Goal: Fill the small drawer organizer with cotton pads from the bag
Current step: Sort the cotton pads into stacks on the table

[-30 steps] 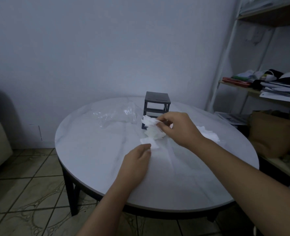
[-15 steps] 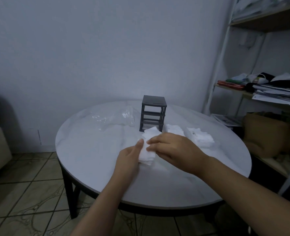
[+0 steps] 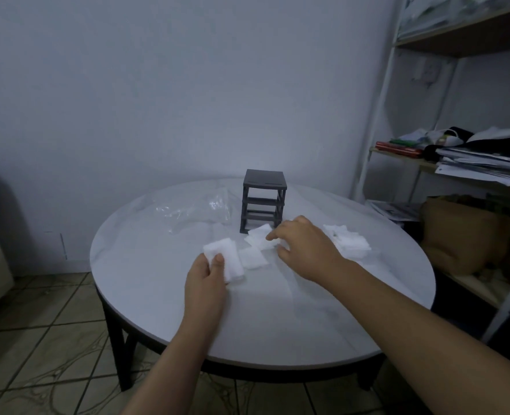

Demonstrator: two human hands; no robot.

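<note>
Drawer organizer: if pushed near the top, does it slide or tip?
Probably tips: the drawer organizer stands taller than its base is wide. Its open, see-through frame suggests it is light, so a low push would likely slide it on the smooth table.

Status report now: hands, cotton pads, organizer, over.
Left hand grips pad stack. Right hand on loose pads, grip unclear. Organizer shelves look empty. Way to it clear.

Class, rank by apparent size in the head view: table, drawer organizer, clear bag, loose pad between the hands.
1. The table.
2. The clear bag and the drawer organizer: alike; the bag's outline is faint, so unranked.
3. The loose pad, though nearer.
</note>
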